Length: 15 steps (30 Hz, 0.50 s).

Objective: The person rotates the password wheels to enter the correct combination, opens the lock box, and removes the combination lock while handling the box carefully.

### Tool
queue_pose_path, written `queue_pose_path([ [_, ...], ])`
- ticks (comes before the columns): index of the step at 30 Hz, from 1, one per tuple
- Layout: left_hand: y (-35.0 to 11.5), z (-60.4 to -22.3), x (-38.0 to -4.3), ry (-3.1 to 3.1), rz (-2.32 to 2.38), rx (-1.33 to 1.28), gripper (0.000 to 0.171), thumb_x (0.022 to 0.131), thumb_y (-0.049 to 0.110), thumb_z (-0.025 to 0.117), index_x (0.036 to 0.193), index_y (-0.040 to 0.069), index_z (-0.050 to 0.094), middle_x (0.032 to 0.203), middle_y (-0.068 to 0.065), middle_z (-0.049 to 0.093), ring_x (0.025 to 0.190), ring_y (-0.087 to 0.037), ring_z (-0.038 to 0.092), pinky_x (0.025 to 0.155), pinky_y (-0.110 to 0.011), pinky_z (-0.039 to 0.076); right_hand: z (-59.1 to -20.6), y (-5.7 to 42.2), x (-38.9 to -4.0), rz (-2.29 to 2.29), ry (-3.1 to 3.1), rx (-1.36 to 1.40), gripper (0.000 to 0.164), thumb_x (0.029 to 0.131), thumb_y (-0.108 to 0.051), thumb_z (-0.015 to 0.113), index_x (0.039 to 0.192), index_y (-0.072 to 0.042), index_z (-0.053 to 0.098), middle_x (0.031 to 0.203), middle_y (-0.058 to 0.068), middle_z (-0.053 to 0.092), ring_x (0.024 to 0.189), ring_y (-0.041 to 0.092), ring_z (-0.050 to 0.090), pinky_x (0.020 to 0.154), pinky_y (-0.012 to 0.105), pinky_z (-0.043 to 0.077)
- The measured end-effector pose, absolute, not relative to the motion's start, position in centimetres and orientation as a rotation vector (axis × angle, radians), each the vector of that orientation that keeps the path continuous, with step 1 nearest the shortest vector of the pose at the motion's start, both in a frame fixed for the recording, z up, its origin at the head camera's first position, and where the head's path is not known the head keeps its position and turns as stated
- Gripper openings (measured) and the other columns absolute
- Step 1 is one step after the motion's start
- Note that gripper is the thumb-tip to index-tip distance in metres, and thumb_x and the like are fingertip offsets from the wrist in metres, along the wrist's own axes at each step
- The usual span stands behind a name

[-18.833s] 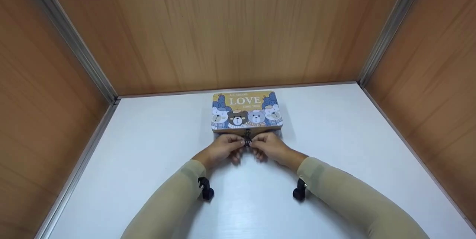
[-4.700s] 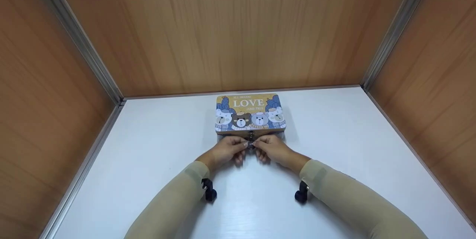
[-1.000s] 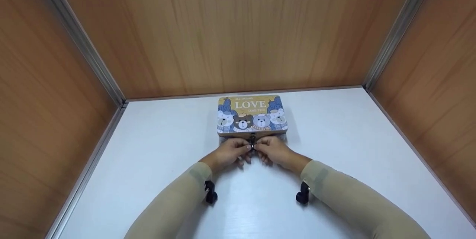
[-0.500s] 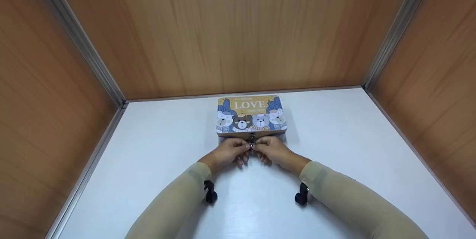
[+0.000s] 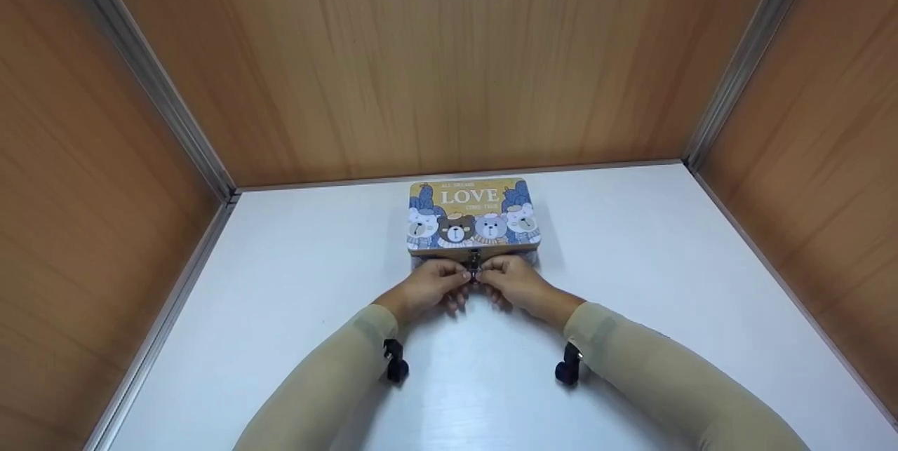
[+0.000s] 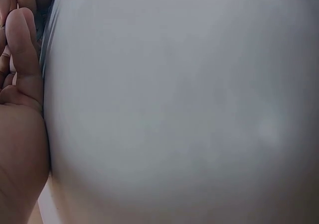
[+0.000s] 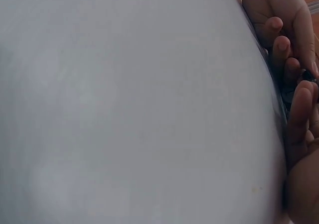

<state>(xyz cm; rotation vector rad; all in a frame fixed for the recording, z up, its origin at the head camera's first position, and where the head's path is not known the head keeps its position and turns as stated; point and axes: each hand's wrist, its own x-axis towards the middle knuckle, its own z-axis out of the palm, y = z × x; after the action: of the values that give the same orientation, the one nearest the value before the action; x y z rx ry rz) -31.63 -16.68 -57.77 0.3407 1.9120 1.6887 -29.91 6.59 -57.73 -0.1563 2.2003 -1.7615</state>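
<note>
A rectangular tin box (image 5: 471, 216) with a yellow and blue lid, cartoon bears and the word LOVE stands closed at the back middle of the table. From the dark metal clasp (image 5: 475, 256) on its front hangs a small dark padlock (image 5: 474, 276), mostly covered by fingertips. My left hand (image 5: 426, 285) pinches the padlock from the left between thumb and fingers. From the other side, my right hand (image 5: 518, 283) pinches it too. In the right wrist view a dark bit of the padlock (image 7: 308, 76) shows between the two hands; the left wrist view shows mainly my left thumb (image 6: 22, 55).
The white tabletop (image 5: 295, 247) lies under the box and both arms. Wood-grain panels (image 5: 449, 65) with metal corner strips enclose it at the back and sides. A dark wrist camera (image 5: 396, 361) hangs under each sleeve.
Both hands stay at the padlock throughout, with only small shifts of thumbs and fingertips. The box remains closed, and the whole head view has drifted slightly.
</note>
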Motion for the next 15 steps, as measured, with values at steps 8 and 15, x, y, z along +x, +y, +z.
queue_pose_path([
  [8,-16.71,-57.81,-31.54,1.895,1.714,0.351,0.023,0.116,0.016,0.066,0.119,-0.005,0.076,0.085,-0.004,0.075,0.067,-0.012,0.069,0.062,-0.024,0.064,-57.98,6.25,-29.96,-1.768,2.205,-0.153,0.015,0.106,-0.016,0.071,0.102,-0.002,0.077,0.069,-0.002,0.065,0.055,0.008,0.059,0.048,0.02,0.05],
  [15,-16.69,-57.89,-31.6,1.889,1.719,0.346,0.024,0.116,0.018,0.067,0.119,-0.004,0.076,0.085,-0.004,0.075,0.067,-0.012,0.07,0.063,-0.024,0.065,-57.98,6.32,-29.98,-1.742,2.208,-0.17,0.019,0.109,-0.019,0.07,0.099,-0.005,0.076,0.071,-0.001,0.067,0.057,0.009,0.06,0.05,0.021,0.052],
])
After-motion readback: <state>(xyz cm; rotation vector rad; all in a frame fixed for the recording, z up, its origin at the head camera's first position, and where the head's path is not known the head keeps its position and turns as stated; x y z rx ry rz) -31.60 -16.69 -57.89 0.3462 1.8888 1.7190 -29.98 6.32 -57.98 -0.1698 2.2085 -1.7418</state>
